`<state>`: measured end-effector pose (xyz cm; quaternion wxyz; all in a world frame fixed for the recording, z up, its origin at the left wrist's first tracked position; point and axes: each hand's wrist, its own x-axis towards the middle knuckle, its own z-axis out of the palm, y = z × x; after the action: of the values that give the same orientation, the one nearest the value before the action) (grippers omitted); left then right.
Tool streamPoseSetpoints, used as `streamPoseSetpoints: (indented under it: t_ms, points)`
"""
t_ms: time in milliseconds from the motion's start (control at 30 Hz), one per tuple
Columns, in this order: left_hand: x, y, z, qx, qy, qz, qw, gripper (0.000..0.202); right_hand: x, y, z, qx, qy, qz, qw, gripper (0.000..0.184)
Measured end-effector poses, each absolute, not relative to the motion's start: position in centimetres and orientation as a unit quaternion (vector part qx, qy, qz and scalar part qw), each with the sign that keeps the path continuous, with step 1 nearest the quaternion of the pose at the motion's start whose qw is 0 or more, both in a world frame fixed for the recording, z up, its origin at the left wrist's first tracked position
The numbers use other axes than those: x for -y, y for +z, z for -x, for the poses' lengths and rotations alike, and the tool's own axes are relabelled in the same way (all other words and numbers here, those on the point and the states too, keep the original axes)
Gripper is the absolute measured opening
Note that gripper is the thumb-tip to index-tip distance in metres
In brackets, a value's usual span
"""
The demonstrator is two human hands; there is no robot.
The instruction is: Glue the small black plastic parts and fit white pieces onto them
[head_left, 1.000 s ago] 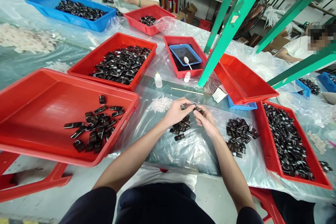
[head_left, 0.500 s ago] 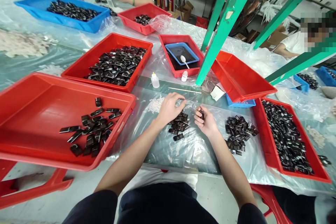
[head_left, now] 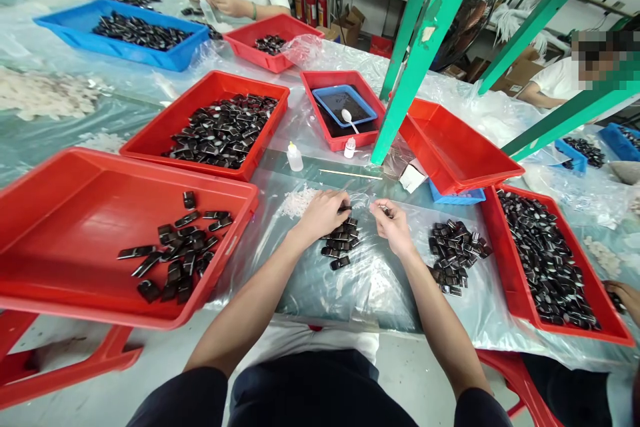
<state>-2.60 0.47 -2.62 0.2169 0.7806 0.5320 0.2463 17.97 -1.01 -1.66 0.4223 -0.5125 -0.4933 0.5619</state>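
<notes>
My left hand (head_left: 323,213) is closed, its thumb and fingertips pinching a small glossy black piece (head_left: 345,209) above the near pile (head_left: 341,240) of similar black pieces. My right hand (head_left: 393,225) is a short way to the right, its fingers curled round another small dark piece (head_left: 385,211), mostly hidden by them. Something pale and tiny shows at its fingertips; I cannot make out what it is. Beside my left hand lies a heap of small white bits (head_left: 296,201). To the right of my right hand sits a second pile (head_left: 457,250) of black pieces.
Red trays of black pieces stand at left (head_left: 75,227), back left (head_left: 137,143) and right (head_left: 515,287). Ahead are a dropper bottle (head_left: 295,159), a smaller bottle (head_left: 349,148), a thin stick (head_left: 350,174) and green posts (head_left: 425,53). A co-worker's hand (head_left: 623,297) is at far right.
My left hand has lowered onto the pile and closed on a black piece. My right fingers have drawn together at the tips. Another person's hand has appeared at the right edge.
</notes>
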Motion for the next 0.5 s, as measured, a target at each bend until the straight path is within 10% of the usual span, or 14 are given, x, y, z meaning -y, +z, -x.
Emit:
streamPoseSetpoints:
  t_ms: [500]
  points:
    - [-0.5, -3.1, 1.2, -0.492, 0.415, -0.718, 0.263, 0.033, -0.2, -2.7, -19.9, 0.671, 0.385, 0.494, 0.397, 0.035]
